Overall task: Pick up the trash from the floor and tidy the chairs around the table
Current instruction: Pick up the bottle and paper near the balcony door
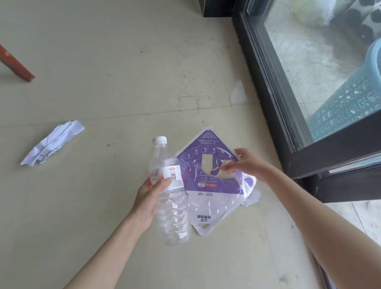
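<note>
Trash: clear empty plastic bottle (169, 192), white cap, red-white label, gripped by left hand (149, 199) fingers curled round it; purple-white plastic package (211, 184) pinched by right hand (244, 166); crumpled paper (52, 142) on floor (110, 82), well left.

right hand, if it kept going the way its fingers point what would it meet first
The right hand, pinching the purple and white plastic package, points left toward the clear plastic bottle in the left hand. It would likely meet that bottle first, though depth is unclear.
</note>
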